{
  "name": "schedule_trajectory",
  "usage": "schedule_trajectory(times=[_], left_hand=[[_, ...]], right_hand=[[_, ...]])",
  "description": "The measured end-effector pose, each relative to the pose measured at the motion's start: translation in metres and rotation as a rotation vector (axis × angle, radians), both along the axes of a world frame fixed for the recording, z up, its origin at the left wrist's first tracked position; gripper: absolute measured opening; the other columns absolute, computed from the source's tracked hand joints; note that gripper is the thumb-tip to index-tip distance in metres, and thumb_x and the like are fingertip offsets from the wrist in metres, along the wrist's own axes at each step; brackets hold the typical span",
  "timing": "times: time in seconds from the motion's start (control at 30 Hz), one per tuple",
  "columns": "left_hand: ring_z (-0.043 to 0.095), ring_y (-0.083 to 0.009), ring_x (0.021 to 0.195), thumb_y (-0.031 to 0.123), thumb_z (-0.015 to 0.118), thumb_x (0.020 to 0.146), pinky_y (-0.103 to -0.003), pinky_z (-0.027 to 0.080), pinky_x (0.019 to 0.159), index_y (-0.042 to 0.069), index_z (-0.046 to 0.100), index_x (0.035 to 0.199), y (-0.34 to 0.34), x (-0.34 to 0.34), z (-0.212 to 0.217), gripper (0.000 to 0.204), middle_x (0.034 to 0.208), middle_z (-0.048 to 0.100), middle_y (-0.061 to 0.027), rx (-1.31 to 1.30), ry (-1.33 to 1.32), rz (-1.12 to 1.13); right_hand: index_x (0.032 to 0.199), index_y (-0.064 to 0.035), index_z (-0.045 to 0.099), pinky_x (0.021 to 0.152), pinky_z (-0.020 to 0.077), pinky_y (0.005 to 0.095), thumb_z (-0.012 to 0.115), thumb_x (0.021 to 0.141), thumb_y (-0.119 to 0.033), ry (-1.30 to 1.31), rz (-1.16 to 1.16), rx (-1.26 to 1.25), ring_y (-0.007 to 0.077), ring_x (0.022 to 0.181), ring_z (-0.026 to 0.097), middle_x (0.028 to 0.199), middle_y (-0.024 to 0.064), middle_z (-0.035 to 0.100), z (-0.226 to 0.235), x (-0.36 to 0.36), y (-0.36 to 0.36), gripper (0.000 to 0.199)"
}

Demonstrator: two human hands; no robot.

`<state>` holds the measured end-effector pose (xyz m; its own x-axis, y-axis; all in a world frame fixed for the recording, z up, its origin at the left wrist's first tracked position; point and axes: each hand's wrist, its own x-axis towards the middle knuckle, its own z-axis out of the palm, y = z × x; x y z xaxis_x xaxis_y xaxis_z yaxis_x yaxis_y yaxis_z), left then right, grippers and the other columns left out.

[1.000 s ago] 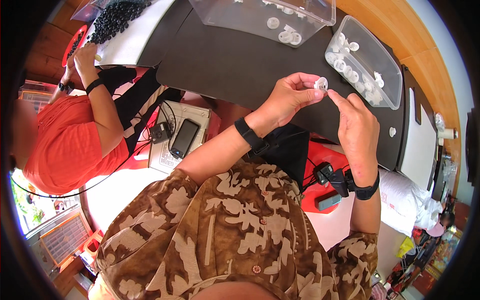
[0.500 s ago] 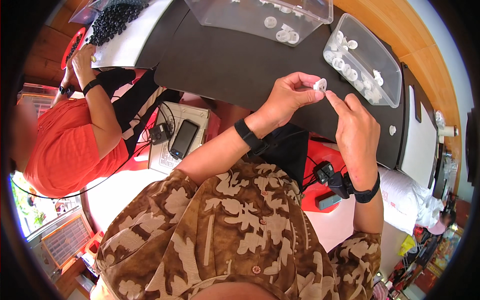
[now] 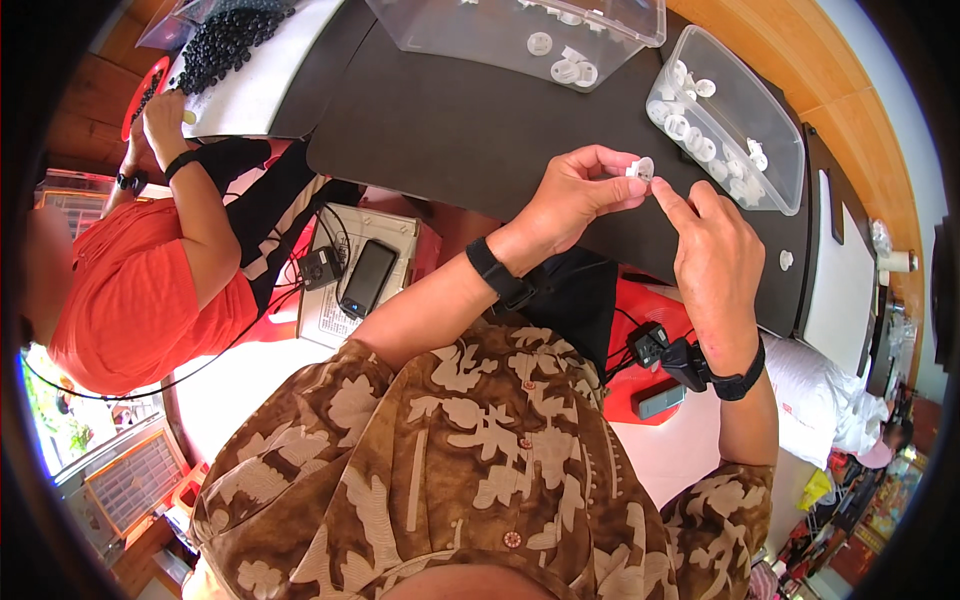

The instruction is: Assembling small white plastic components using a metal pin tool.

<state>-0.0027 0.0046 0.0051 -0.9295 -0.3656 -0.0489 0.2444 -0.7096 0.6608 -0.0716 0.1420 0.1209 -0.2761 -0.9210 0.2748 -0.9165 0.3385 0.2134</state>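
My left hand [image 3: 575, 190] pinches a small white round plastic part [image 3: 641, 168] between thumb and fingers above the dark table [image 3: 450, 120]. My right hand [image 3: 710, 250] is just to its right, with the forefinger tip touching the same part. Both wrists wear black bands. A clear plastic bin [image 3: 730, 120] with several similar white parts stands a little beyond my right hand. A second clear bin [image 3: 520, 35] with a few white parts is at the table's far side.
At the left a person in an orange shirt [image 3: 130, 290] reaches a hand [image 3: 160, 115] into a heap of small black parts [image 3: 225, 45] on a white surface. A phone [image 3: 368, 278] lies on a box below the table. One loose white part [image 3: 786, 260] lies on the table at the right.
My hands have stayed together on the white part, with only slight finger movement. The other person's hand has shifted a little at the black parts.
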Motion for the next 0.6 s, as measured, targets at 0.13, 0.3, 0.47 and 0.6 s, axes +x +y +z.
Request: schedule_trajectory(times=[0.13, 0.3, 0.47, 0.6], left_hand=[[0.063, -0.0176, 0.1, 0.002, 0.065, 0.087, -0.031, 0.055, 0.089, 0.0, 0.059, 0.109, 0.0013, 0.0008, 0.001, 0.023, 0.108, 0.064, -0.0091, 0.004, -0.004, 0.004], [0.063, -0.0178, 0.1, 0.001, 0.064, 0.087, -0.031, 0.055, 0.089, 0.0, 0.06, 0.107, 0.0018, 0.0013, 0.0027, 0.021, 0.108, 0.064, -0.0093, -0.002, -0.016, 0.011], [0.063, -0.0172, 0.099, 0.001, 0.065, 0.086, -0.031, 0.055, 0.089, 0.0, 0.061, 0.105, 0.0027, -0.0002, 0.0013, 0.019, 0.106, 0.064, -0.0088, -0.046, -0.012, 0.021], [0.063, -0.017, 0.098, 0.001, 0.065, 0.086, -0.031, 0.055, 0.088, 0.001, 0.061, 0.106, 0.0013, -0.0012, 0.0002, 0.02, 0.106, 0.064, -0.0082, -0.051, -0.015, 0.012]], right_hand=[[0.105, -0.0122, 0.069, 0.055, 0.0479, 0.0304, 0.061, 0.073, -0.004, 0.005, 0.005, 0.003, 0.0177, 0.068, 0.056, 0.077, 0.0032, 0.049, 0.0002, 0.0008, 0.0, 0.034], [0.103, -0.0105, 0.069, 0.054, 0.0476, 0.0299, 0.061, 0.075, -0.005, 0.037, 0.017, 0.013, 0.0167, 0.067, 0.056, 0.075, 0.0034, 0.049, 0.0016, 0.0023, -0.0006, 0.03], [0.103, -0.0091, 0.068, 0.054, 0.0477, 0.0303, 0.062, 0.076, -0.006, 0.061, 0.019, 0.042, 0.0163, 0.065, 0.056, 0.073, 0.0034, 0.048, 0.002, 0.0017, -0.0006, 0.027], [0.106, -0.0105, 0.067, 0.054, 0.0473, 0.032, 0.061, 0.075, -0.003, -0.024, 0.021, 0.012, 0.018, 0.065, 0.056, 0.074, 0.0044, 0.047, -0.0014, -0.0028, 0.0041, 0.032]])
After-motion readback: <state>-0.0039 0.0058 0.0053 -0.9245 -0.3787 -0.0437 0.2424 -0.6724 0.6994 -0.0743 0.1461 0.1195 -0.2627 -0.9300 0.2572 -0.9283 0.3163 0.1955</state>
